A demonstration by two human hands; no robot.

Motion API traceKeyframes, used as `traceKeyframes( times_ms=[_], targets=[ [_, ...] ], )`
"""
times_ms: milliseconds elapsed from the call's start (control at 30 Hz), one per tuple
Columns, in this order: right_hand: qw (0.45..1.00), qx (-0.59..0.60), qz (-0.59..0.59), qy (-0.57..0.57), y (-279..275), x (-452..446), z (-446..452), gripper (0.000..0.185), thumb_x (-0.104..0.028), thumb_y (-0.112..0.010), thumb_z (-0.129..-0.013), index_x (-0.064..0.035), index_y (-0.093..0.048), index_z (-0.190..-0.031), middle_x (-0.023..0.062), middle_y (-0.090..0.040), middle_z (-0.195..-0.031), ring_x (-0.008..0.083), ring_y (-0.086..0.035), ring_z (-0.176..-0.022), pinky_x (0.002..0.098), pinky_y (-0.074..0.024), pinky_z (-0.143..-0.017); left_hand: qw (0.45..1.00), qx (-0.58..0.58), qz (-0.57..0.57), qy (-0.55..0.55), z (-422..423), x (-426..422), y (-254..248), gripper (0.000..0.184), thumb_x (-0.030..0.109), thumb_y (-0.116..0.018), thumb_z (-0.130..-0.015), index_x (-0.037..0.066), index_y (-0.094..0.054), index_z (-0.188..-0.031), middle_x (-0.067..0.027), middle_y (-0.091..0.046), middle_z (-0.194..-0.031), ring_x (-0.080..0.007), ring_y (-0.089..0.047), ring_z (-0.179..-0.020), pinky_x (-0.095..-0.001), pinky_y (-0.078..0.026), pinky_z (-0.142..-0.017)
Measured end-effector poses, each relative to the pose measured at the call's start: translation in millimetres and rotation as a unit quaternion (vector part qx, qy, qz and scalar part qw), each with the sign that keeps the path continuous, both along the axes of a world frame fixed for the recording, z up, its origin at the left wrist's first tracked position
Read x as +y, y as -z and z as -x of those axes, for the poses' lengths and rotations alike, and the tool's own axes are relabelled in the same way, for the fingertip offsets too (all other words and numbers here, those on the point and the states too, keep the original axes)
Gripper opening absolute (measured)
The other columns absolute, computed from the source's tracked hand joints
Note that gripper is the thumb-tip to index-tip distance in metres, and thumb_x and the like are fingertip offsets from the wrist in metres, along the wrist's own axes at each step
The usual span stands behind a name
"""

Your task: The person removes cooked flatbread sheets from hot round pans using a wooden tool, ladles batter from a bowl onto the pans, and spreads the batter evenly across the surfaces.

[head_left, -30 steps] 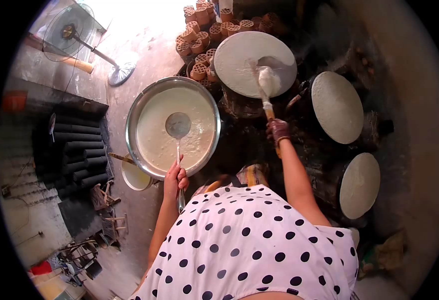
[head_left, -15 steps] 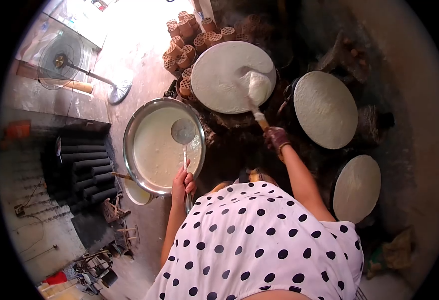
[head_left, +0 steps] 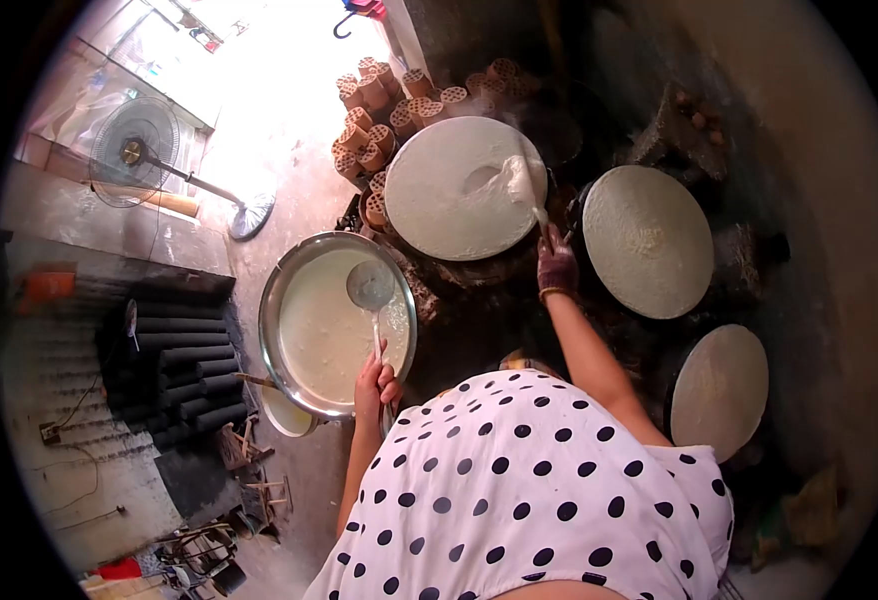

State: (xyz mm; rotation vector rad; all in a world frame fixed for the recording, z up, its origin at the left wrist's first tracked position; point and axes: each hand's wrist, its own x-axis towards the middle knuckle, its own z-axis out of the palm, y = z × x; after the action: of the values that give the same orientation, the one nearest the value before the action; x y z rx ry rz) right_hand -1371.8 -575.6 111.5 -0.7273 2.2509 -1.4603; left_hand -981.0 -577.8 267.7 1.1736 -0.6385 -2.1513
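Observation:
My left hand (head_left: 371, 388) is closed round the handle of a ladle (head_left: 371, 286), whose round bowl rests at the surface of white batter in a large steel basin (head_left: 269, 310). On my right hand (head_left: 557, 264) is a dark reddish glove. It grips a batter-coated spreader (head_left: 533, 190) with a long, narrow head. The spreader lies over the right part of a round griddle (head_left: 429, 190) covered in white batter. A thick, uneven lump of batter (head_left: 515, 180) sits beside the spreader's head.
Two more white-topped round griddles (head_left: 649, 240) (head_left: 721, 392) stand to the right. Perforated clay-coloured cylinders (head_left: 369, 120) are piled behind the first griddle. Dark cylinders (head_left: 184, 360) are stacked at left, and a standing fan (head_left: 135, 152) is farther back.
My right hand has pushed farther forward, closer to the griddle. The spreader has swung toward the griddle's right side. The ladle stays over the batter, and the whole view has shifted slightly.

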Motion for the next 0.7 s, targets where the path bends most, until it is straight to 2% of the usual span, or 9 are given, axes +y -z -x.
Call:
traceKeyframes(
  times_ms=[33, 167, 233, 300, 367, 433, 500, 567, 700],
  targets=[
    [0.991, -0.097, -0.031, 0.082, 32.1, -4.5, -10.1, 0.038, -0.028, -0.055, -0.090, -0.0107, -0.057, -0.124, 0.0188, -0.063, -0.111, 0.0317, -0.061, -0.100, 0.0384, -0.0461, -0.090, 1.000, -0.009, 0.000, 0.002, -1.8, 0.4, 1.1, 0.041, 0.020, -0.034, -0.100, 0.013, -0.034, -0.140, 0.0067, -0.033, -0.059, -0.0039, -0.032, -0.037, -0.0215, -0.032, -0.032],
    [0.987, -0.004, -0.066, -0.145, -19.7, -24.9, -38.9, 0.037, -0.026, -0.056, -0.086, -0.0093, -0.062, -0.118, 0.0196, -0.063, -0.109, 0.0323, -0.063, -0.096, 0.0397, -0.0484, -0.084, 0.999, 0.004, -0.029, 0.029, -2.8, -1.1, -1.0, 0.037, 0.019, -0.035, -0.100, 0.011, -0.038, -0.136, 0.0046, -0.034, -0.060, -0.0059, -0.033, -0.038, -0.0226, -0.032, -0.033],
    [0.967, -0.160, -0.096, -0.174, -41.3, -20.6, -24.0, 0.037, -0.026, -0.055, -0.086, -0.0095, -0.061, -0.119, 0.0188, -0.062, -0.111, 0.0363, -0.061, -0.096, 0.0418, -0.0474, -0.085, 0.999, 0.002, -0.035, 0.039, -2.7, -3.5, -1.2, 0.036, 0.019, -0.036, -0.100, 0.011, -0.039, -0.135, 0.0047, -0.035, -0.060, -0.0059, -0.033, -0.038, -0.0223, -0.031, -0.033],
    [0.992, 0.043, -0.106, -0.044, -36.7, -9.4, -1.7, 0.038, -0.026, -0.055, -0.088, -0.0099, -0.058, -0.123, 0.0152, -0.064, -0.110, 0.0289, -0.064, -0.089, 0.0369, -0.0482, -0.082, 0.998, -0.009, -0.028, 0.064, -4.0, -5.0, 1.3, 0.036, 0.020, -0.035, -0.100, 0.014, -0.039, -0.135, 0.0070, -0.032, -0.059, -0.0048, -0.031, -0.038, -0.0224, -0.030, -0.035],
    [0.995, -0.076, -0.047, 0.037, 38.7, -7.3, -1.9, 0.037, -0.025, -0.053, -0.092, -0.0088, -0.056, -0.125, 0.0116, -0.066, -0.109, 0.0204, -0.063, -0.090, 0.0324, -0.0473, -0.082, 0.998, -0.019, -0.031, 0.057, 0.7, -1.7, -3.9, 0.036, 0.020, -0.035, -0.100, 0.014, -0.039, -0.136, 0.0067, -0.031, -0.059, -0.0051, -0.031, -0.038, -0.0227, -0.029, -0.035],
    [0.988, 0.021, -0.096, -0.120, 96.4, -19.0, 0.7, 0.036, -0.023, -0.051, -0.094, -0.0058, -0.055, -0.126, 0.0121, -0.066, -0.109, 0.0166, -0.061, -0.095, 0.0290, -0.0454, -0.084, 0.998, -0.030, -0.028, 0.058, 3.1, -3.2, -1.5, 0.036, 0.020, -0.035, -0.100, 0.014, -0.039, -0.136, 0.0063, -0.031, -0.059, -0.0055, -0.031, -0.038, -0.0229, -0.029, -0.035],
    [0.960, -0.248, -0.017, -0.127, 37.1, -19.4, 4.3, 0.036, -0.024, -0.051, -0.095, -0.0042, -0.055, -0.125, 0.0121, -0.065, -0.113, 0.0190, -0.059, -0.102, 0.0294, -0.0431, -0.090, 0.995, -0.019, -0.045, 0.083, 3.8, -6.7, 7.7, 0.037, 0.019, -0.035, -0.100, 0.014, -0.038, -0.136, 0.0058, -0.030, -0.059, -0.0056, -0.031, -0.038, -0.0230, -0.028, -0.035],
    [0.998, -0.046, -0.026, -0.046, -30.4, -13.0, 7.9, 0.037, -0.025, -0.050, -0.096, -0.0036, -0.055, -0.126, 0.0116, -0.062, -0.118, 0.0198, -0.057, -0.104, 0.0292, -0.0417, -0.093, 0.994, -0.041, -0.048, 0.087, 9.7, -10.4, 8.8, 0.036, 0.018, -0.036, -0.099, 0.013, -0.039, -0.135, 0.0061, -0.030, -0.058, -0.0056, -0.030, -0.038, -0.0225, -0.027, -0.035],
    [0.967, -0.180, 0.059, -0.170, 14.9, -24.9, 35.2, 0.039, -0.026, -0.046, -0.098, -0.0003, -0.052, -0.127, 0.0132, -0.057, -0.127, 0.0217, -0.054, -0.113, 0.0286, -0.0409, -0.095, 0.987, -0.053, -0.088, 0.125, 41.2, -43.6, 22.4, 0.034, 0.016, -0.037, -0.098, 0.013, -0.043, -0.131, 0.0065, -0.029, -0.056, -0.0052, -0.028, -0.039, -0.0204, -0.024, -0.035]
  ],
)
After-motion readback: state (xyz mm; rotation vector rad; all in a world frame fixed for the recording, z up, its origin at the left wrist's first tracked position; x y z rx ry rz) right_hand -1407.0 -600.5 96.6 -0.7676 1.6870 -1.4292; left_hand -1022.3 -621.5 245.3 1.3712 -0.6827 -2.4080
